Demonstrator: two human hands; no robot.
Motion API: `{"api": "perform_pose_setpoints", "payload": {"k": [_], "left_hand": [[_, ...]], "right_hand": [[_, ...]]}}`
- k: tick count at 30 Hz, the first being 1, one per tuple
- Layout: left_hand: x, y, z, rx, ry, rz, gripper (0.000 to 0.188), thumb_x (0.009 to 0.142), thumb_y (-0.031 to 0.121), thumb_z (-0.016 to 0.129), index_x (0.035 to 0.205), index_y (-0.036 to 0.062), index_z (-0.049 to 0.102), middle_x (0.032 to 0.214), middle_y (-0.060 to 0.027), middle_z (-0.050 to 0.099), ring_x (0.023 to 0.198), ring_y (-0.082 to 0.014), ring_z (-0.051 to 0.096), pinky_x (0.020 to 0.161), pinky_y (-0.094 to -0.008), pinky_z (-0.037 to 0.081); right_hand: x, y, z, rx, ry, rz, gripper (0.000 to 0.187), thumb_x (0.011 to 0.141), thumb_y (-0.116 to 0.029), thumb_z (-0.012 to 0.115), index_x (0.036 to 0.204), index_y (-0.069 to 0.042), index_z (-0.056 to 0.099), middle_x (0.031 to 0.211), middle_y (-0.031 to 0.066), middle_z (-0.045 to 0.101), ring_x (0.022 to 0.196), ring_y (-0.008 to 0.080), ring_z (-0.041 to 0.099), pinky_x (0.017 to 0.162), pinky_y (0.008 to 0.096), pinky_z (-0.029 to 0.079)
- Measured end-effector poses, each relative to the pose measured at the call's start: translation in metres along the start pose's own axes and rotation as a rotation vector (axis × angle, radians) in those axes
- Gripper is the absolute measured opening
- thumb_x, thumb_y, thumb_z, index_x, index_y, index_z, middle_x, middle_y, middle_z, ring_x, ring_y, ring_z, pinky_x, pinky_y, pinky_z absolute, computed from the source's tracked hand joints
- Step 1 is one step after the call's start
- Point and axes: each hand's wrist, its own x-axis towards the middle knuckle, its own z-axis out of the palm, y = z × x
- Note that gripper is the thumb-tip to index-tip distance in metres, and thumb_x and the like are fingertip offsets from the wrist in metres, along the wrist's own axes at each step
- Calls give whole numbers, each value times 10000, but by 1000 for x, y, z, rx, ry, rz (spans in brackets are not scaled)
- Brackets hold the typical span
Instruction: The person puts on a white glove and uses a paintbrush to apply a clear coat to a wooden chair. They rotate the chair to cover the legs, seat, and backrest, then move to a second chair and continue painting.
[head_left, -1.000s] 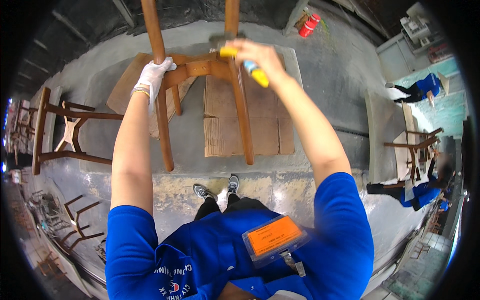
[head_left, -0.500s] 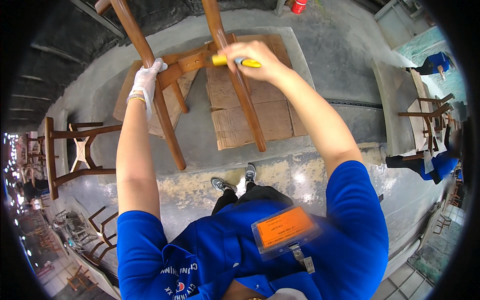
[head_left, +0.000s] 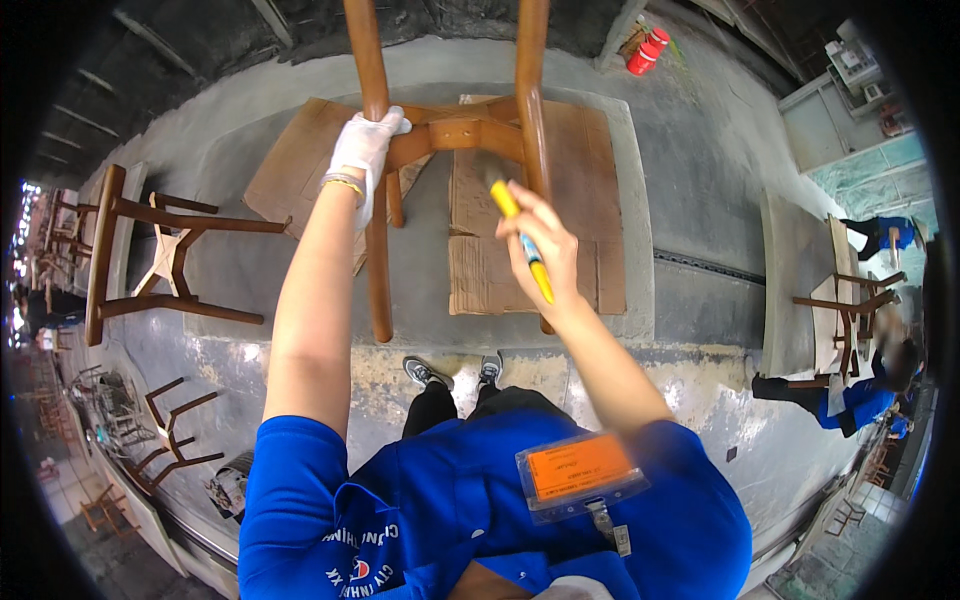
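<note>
A brown wooden chair frame [head_left: 455, 136] stands in front of me, its long legs pointing away from and toward me. My left hand [head_left: 364, 148], in a thin white glove, is closed round the frame's left leg, beside the curved crosspiece. My bare right hand [head_left: 548, 248] grips a yellow-handled paintbrush [head_left: 506, 198] with a blue band. The brush's dark, blurred tip points up and left, just on the near side of the crosspiece and seemingly apart from it. My right fingers are close to the frame's right leg [head_left: 533, 110] and partly hide its lower part.
Cardboard sheets [head_left: 590, 200] lie beneath the frame on a grey slab [head_left: 640, 250]. Another chair frame [head_left: 195, 222] stands at the left, and one more [head_left: 850, 300] at the right, near co-workers in blue shirts [head_left: 862, 408]. Red containers [head_left: 645, 58] stand at the far right.
My right hand has drawn back from the crosspiece toward me, and the brush has swung from level to slanting upward. The frame looks more upright and farther right in view; my left hand keeps its hold.
</note>
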Motion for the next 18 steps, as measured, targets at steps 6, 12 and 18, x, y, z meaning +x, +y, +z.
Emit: {"api": "perform_pose_setpoints", "payload": {"k": [6, 12, 18], "left_hand": [[-15, -1, 7, -15, 27, 81, 407, 988, 416, 717, 1003, 17, 796, 906, -92, 777, 899, -205, 716, 881, -336, 523], [-21, 1, -8, -170, -83, -108, 450, 942, 493, 758, 1036, 54, 793, 937, -66, 737, 943, -177, 662, 877, -333, 498], [-11, 57, -38, -558, -401, 59, 623, 928, 563, 769, 1271, 46, 713, 1232, -114, 722, 1232, -201, 601, 1117, -345, 403]], "right_hand": [[60, 16, 109, -243, 391, 71, 221, 801, 86, 704, 886, -118, 724, 1388, 160, 678, 1207, 334, 719, 903, 378, 620], [63, -8, 149, 297, 311, 101, 159, 813, 114, 721, 801, -45, 713, 1264, 198, 730, 1234, 329, 704, 1026, 393, 565], [60, 8, 127, 184, 647, 178, 188, 788, 178, 700, 779, -9, 719, 1243, 176, 752, 1165, 294, 728, 1012, 378, 557]]}}
